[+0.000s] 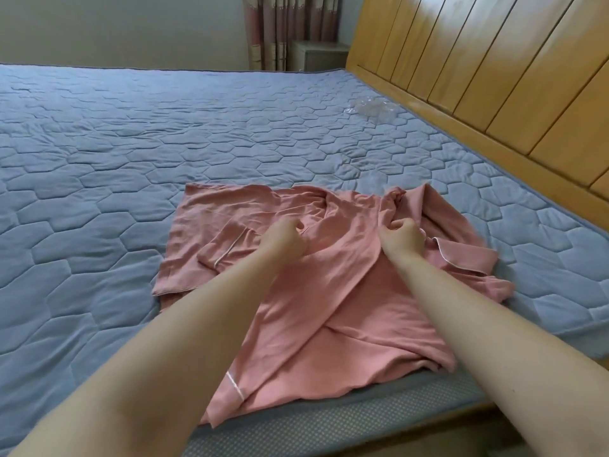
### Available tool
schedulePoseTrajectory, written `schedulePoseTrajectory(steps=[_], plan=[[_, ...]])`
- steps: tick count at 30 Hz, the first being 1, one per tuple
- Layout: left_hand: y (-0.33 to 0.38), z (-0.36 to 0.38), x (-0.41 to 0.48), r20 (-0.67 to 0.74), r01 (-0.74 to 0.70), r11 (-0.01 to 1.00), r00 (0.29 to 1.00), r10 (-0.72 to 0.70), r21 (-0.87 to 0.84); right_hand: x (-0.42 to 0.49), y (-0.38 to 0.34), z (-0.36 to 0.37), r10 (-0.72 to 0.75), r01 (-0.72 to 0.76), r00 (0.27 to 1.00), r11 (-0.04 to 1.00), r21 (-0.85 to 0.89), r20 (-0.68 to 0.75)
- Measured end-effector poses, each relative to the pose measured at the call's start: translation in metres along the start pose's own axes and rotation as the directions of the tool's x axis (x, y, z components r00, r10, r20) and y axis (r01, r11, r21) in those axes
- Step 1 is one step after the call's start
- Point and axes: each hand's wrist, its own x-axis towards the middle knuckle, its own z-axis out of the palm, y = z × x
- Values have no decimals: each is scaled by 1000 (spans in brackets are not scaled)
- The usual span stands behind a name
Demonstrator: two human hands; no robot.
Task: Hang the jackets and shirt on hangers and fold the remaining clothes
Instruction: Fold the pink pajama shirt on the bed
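Note:
A pink pajama shirt with thin white piping lies spread and rumpled on the near edge of the bed. One sleeve hangs over the mattress edge at the bottom. My left hand is curled and pinches the fabric near the middle of the shirt, beside a chest pocket. My right hand grips a raised fold of the same shirt close to the collar, and the cloth is pulled up between the two hands. No hanger is in view.
The blue quilted mattress stretches far to the left and back. A wooden headboard runs along the right. A crumpled clear plastic bag lies near the headboard. A curtain and small cabinet stand beyond the bed.

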Motion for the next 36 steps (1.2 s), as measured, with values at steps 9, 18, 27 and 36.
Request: schedulePoseTrajectory(steps=[9, 18, 27, 36], plan=[[45, 39, 92, 11, 60, 933, 998, -60, -354, 91, -13, 31, 68, -65, 997, 996, -53, 48], [66, 41, 159, 96, 299, 756, 949, -301, -582, 172, -17, 32, 338, -459, 881, 780, 425, 331], [75, 47, 191, -9, 271, 683, 926, -377, -678, 218, -10, 30, 253, -475, 878, 556, 681, 406], [79, 70, 167, -170, -166, 983, 974, 151, -76, 209, 1, 35, 119, -136, 983, 984, 118, 143]])
